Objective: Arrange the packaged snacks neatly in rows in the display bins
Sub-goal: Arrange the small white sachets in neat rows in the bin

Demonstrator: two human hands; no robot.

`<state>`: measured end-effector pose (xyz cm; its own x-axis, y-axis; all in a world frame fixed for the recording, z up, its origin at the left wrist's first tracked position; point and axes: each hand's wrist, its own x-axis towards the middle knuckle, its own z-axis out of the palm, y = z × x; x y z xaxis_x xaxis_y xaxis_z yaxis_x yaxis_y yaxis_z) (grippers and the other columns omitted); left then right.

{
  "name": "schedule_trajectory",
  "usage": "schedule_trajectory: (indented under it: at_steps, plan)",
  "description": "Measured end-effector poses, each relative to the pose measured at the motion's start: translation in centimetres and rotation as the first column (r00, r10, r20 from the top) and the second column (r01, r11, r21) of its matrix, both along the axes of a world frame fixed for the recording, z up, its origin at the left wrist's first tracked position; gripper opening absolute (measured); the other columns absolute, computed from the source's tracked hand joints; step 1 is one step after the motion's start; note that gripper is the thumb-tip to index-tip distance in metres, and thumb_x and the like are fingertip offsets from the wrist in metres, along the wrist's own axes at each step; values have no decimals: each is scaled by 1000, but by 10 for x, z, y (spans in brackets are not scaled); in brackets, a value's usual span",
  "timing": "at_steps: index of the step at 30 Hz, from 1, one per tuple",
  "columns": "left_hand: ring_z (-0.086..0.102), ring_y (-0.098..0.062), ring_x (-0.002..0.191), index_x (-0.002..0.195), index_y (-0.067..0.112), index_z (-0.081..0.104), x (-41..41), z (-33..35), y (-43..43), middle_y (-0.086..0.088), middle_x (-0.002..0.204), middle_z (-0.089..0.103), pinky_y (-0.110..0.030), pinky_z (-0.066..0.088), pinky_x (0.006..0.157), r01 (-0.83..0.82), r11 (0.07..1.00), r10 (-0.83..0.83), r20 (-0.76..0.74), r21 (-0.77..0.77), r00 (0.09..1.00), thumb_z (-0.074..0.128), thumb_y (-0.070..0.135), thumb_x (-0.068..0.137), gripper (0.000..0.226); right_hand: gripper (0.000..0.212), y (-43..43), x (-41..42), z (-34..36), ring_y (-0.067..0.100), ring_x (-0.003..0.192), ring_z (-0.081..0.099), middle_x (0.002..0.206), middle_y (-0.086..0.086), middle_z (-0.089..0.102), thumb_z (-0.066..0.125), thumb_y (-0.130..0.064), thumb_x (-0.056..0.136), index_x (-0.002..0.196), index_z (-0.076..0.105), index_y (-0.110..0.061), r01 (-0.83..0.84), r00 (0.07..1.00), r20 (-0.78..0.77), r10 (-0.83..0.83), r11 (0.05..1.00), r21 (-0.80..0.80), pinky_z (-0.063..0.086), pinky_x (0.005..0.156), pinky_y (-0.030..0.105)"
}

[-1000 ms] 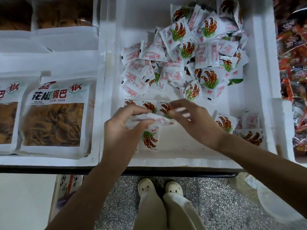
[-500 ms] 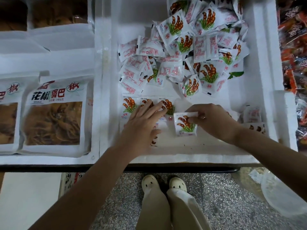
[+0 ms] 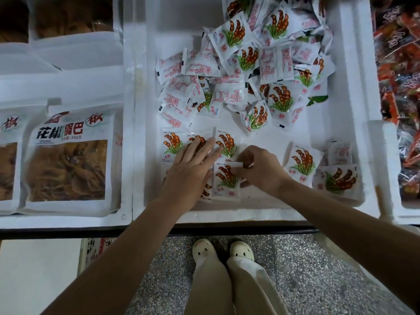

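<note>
- Head view: our left hand (image 3: 193, 171) lies flat with straight fingers, pressing on the packets already laid at the front left of the bin (image 3: 250, 214).
- Our right hand (image 3: 259, 171) pinches one packet (image 3: 225, 181) by its upper right edge. It lies face up on the bin floor, just beside the left hand.
- Behind it we see a row (image 3: 172, 144) of three face-up packets, partly under our fingers. What lies beneath the palm is mostly hidden.
- The heap (image 3: 245, 71) fills the far half of the bin, loose, with many packets face down.
- Two strays (image 3: 302, 164) sit tilted at the front right, apart from the rows.
- We judge that we are seating this packet in the second row. The task looks early, since most of the stock is unsorted.
- The next move calls for squaring its edge against its neighbour, letting go, then fetching another packet from the heap and turning it face up.
- Big bags (image 3: 68, 160) fill the left bin, and red packets (image 3: 400, 87) the right one.
</note>
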<state>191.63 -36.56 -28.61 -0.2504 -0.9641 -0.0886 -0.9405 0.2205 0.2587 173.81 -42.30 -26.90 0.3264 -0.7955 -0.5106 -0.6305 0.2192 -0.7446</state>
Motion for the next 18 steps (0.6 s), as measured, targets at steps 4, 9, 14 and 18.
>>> schedule_trajectory:
  at_steps: [4,9,14,18]
  plan:
    - [20,-34,142,146,18,33,-1,1,0,-4,154,28,-45,10,114,-12,1000,12,-11,22,1000,61,-14,77,81,16,8,7,-1,20,70,61,85,4,60,66,-9,85,93,52,-10,-116,993,-51,109,979,-165,56,66,35]
    - [18,-32,143,143,14,39,-2,5,-1,-7,153,30,-46,10,116,-1,1000,2,-26,17,1000,59,-13,77,74,34,7,-7,7,16,98,54,107,1,54,68,-25,84,112,53,-15,-258,958,-210,196,908,-330,47,81,29]
    - [46,-31,126,112,6,61,-22,14,-8,-12,121,58,-52,31,110,24,993,-33,-74,-119,997,37,9,85,36,52,-3,-64,22,21,119,43,129,5,47,63,-32,86,131,43,-15,-345,872,-478,105,824,-449,37,99,32]
    - [19,-25,144,138,10,44,-41,12,-17,-8,150,34,-40,-1,114,95,995,-94,-25,17,995,50,24,94,47,70,-13,-93,20,25,126,38,135,8,39,63,-44,83,138,32,-13,-450,704,-689,173,859,-245,36,101,39]
